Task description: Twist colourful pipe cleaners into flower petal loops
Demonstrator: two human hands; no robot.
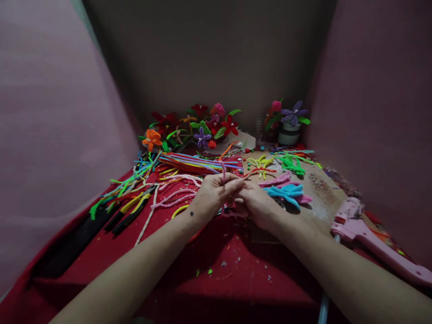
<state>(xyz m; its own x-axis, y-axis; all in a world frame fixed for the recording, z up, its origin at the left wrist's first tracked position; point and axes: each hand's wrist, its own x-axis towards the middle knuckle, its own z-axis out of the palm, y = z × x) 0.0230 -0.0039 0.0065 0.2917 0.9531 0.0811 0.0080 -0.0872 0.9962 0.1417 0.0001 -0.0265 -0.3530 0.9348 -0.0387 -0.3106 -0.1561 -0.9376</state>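
My left hand (213, 195) and my right hand (255, 201) meet over the front of the table, fingers pinched together. Between them they grip a pink pipe cleaner (223, 167); one end stands up above my left fingers, and a pink stretch also shows below the hands. My fingers hide the middle of it. Just right of my right hand lie blue pipe cleaner loops (286, 192) on top of pink pipe cleaner loops (305, 199). Loose pink pipe cleaners (173, 199) lie left of my left hand.
Pliers (135, 211) lie at left; a pink glue gun (378, 247) lies by my right forearm. Behind are a bundle of pipe cleaners (199, 163), yellow pieces (261, 164), green pieces (292, 164), pipe cleaner flowers (202, 137) and a small pot (289, 134). Scraps dot the red cloth (236, 281).
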